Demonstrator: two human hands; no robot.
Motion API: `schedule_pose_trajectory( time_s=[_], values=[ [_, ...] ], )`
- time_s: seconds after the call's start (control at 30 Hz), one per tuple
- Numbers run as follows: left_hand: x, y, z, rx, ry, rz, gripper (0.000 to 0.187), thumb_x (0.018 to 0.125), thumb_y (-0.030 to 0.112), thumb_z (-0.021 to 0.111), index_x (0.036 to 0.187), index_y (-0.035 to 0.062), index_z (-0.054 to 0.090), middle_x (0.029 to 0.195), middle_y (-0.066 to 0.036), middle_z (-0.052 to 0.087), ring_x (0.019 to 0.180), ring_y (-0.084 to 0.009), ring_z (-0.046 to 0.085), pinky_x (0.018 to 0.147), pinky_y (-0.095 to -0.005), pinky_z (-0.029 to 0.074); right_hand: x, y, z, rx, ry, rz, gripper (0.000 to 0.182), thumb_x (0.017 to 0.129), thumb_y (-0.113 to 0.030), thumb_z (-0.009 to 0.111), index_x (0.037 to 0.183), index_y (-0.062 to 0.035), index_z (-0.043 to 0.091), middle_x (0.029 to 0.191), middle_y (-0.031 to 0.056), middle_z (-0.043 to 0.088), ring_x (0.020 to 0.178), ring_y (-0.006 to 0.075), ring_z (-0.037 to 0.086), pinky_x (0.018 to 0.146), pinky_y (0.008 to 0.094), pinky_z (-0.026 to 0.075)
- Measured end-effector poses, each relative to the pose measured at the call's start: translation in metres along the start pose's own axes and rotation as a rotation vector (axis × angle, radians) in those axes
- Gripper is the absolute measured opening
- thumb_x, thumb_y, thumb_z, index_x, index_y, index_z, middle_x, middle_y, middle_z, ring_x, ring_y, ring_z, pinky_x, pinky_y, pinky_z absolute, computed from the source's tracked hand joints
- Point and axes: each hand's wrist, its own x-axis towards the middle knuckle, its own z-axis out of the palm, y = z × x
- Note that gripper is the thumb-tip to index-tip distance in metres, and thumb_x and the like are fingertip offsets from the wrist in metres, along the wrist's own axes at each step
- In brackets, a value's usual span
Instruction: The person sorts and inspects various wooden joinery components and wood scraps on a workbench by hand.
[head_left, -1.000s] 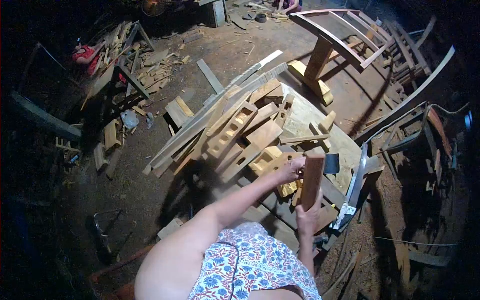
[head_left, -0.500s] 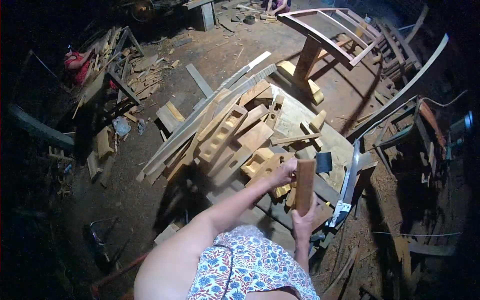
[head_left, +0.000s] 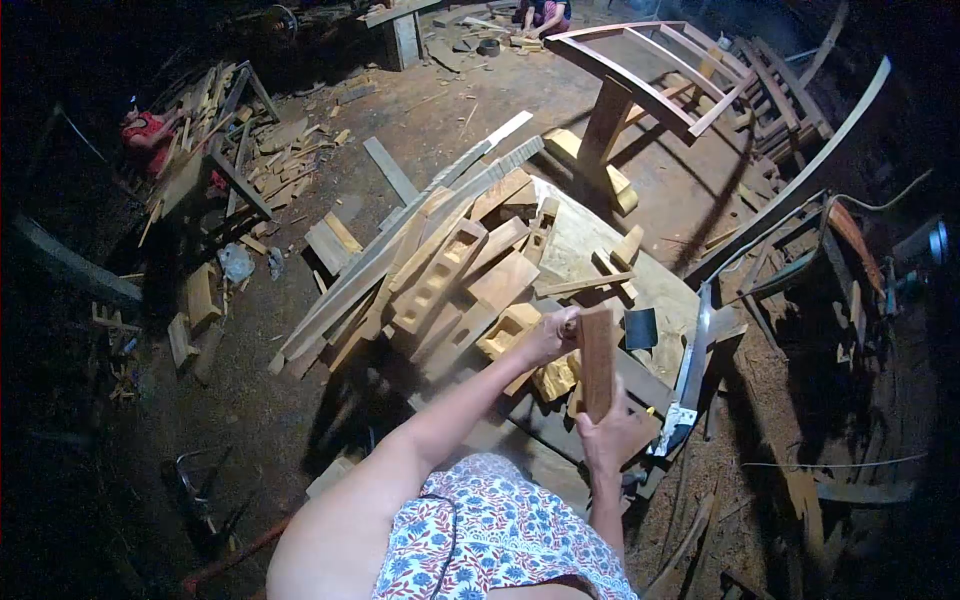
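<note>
A reddish-brown wooden block (head_left: pixel 597 362) stands between my hands above the front of the workbench. My left hand (head_left: pixel 552 338) closes on its upper left side. Lower down on the right, my right hand (head_left: pixel 612 432) grips the block near its bottom end. Left of the block lies a pile of cut wood, with a mortised piece (head_left: pixel 440 277) that has several square holes. A yellowish block (head_left: pixel 556 378) is just under my left hand. To the right of the block sits a dark square piece (head_left: pixel 641 328) on the pale board (head_left: pixel 665 290).
Long curved boards (head_left: pixel 340 290) run along the bench's left side. A curved metal-coloured strip (head_left: pixel 695 345) edges its right side. Beyond stands a slatted wooden frame (head_left: pixel 650 75). One person (head_left: pixel 150 135) is at the far left, another (head_left: pixel 548 16) at the top.
The block and both hands have shifted slightly left. The block is turned a little, and my right hand's thumb and fingers show more. The whole view has also shifted slightly.
</note>
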Motion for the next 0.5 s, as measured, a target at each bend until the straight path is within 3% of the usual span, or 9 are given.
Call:
schedule_pose_trajectory(
  time_s=[0.03, 0.07, 0.17, 0.3, 0.37, 0.4, 0.43, 0.47, 0.5],
  values=[
    [0.000, -0.001, -0.001, -0.067, 0.008, 0.008, 0.030, 0.074, 0.007, 0.067, 0.100, 0.0042, 0.054, 0.086, -0.013, 0.060, 0.080, -0.0192, 0.060, 0.071, -0.0329, 0.047, 0.001, 0.022, 0.020, -0.036, -0.030, -0.082, 0.083, 0.064, -0.011, 0.068, 0.136, -0.0102, 0.026, 0.117, 0.0203, 0.051, 0.104, 0.0374, 0.052, 0.093, 0.0427, 0.038],
    [0.000, -0.001, -0.003, -0.002, 0.008, 0.026, 0.031, 0.073, 0.005, 0.067, 0.101, 0.0038, 0.054, 0.089, -0.012, 0.061, 0.082, -0.0168, 0.059, 0.073, -0.0314, 0.047, -0.003, 0.024, 0.027, -0.012, 0.007, -0.060, 0.085, 0.061, -0.010, 0.067, 0.136, -0.0099, 0.027, 0.118, 0.0208, 0.051, 0.106, 0.0386, 0.050, 0.093, 0.0440, 0.038],
    [-0.004, -0.005, -0.008, -0.179, -0.035, -0.026, 0.034, 0.072, 0.005, 0.068, 0.103, 0.0030, 0.054, 0.093, -0.011, 0.060, 0.086, -0.0166, 0.059, 0.076, -0.0302, 0.046, -0.006, 0.016, 0.025, -0.064, 0.006, -0.068, 0.080, 0.065, -0.006, 0.063, 0.136, -0.0071, 0.027, 0.120, 0.0218, 0.051, 0.109, 0.0369, 0.052, 0.090, 0.0415, 0.041],
    [-0.004, -0.009, -0.007, -0.095, -0.016, 0.054, 0.036, 0.072, 0.004, 0.067, 0.105, 0.0031, 0.054, 0.095, -0.010, 0.060, 0.090, -0.0166, 0.057, 0.078, -0.0304, 0.046, -0.005, 0.003, 0.006, 0.008, -0.097, 0.054, 0.078, 0.065, -0.008, 0.061, 0.137, -0.0073, 0.029, 0.121, 0.0215, 0.050, 0.110, 0.0343, 0.052, 0.093, 0.0397, 0.041],
    [0.004, 0.003, -0.010, 0.120, -0.042, 0.053, 0.034, 0.073, 0.001, 0.062, 0.107, 0.0044, 0.056, 0.096, -0.012, 0.061, 0.094, -0.0198, 0.057, 0.081, -0.0324, 0.045, -0.001, -0.004, -0.012, 0.012, 0.005, -0.058, 0.075, 0.066, -0.008, 0.060, 0.136, -0.0056, 0.031, 0.119, 0.0206, 0.052, 0.109, 0.0332, 0.052, 0.094, 0.0385, 0.040],
    [0.010, -0.034, -0.009, 0.008, -0.055, 0.251, 0.033, 0.074, -0.003, 0.058, 0.106, 0.0043, 0.058, 0.095, -0.010, 0.061, 0.093, -0.0200, 0.057, 0.081, -0.0323, 0.046, 0.003, -0.010, -0.023, 0.065, 0.080, -0.140, 0.072, 0.067, -0.009, 0.058, 0.134, -0.0037, 0.033, 0.114, 0.0200, 0.054, 0.104, 0.0301, 0.055, 0.088, 0.0378, 0.043],
    [0.018, -0.050, -0.008, 0.026, -0.113, 0.217, 0.032, 0.074, -0.004, 0.056, 0.104, 0.0047, 0.059, 0.096, -0.008, 0.061, 0.091, -0.0170, 0.057, 0.081, -0.0322, 0.046, 0.007, -0.002, -0.033, 0.091, 0.055, 0.088, 0.068, 0.070, -0.011, 0.060, 0.133, -0.0038, 0.035, 0.110, 0.0195, 0.056, 0.100, 0.0247, 0.057, 0.082, 0.0351, 0.047],
    [0.021, -0.024, -0.013, -0.061, -0.127, 0.056, 0.031, 0.074, -0.003, 0.056, 0.103, 0.0058, 0.061, 0.099, -0.010, 0.062, 0.091, -0.0153, 0.057, 0.082, -0.0325, 0.047, 0.006, -0.032, -0.048, 0.272, 0.129, -0.002, 0.065, 0.075, -0.016, 0.064, 0.132, -0.0056, 0.036, 0.107, 0.0183, 0.057, 0.095, 0.0182, 0.059, 0.074, 0.0300, 0.049],
    [0.008, -0.026, 0.008, -0.098, -0.150, 0.034, 0.031, 0.074, -0.003, 0.056, 0.103, 0.0058, 0.061, 0.099, -0.010, 0.062, 0.091, -0.0153, 0.057, 0.082, -0.0325, 0.047, -0.009, -0.023, -0.055, 0.248, 0.140, 0.040, 0.065, 0.075, -0.016, 0.064, 0.132, -0.0056, 0.036, 0.107, 0.0183, 0.057, 0.095, 0.0182, 0.059, 0.074, 0.0300, 0.049]
  ],
)
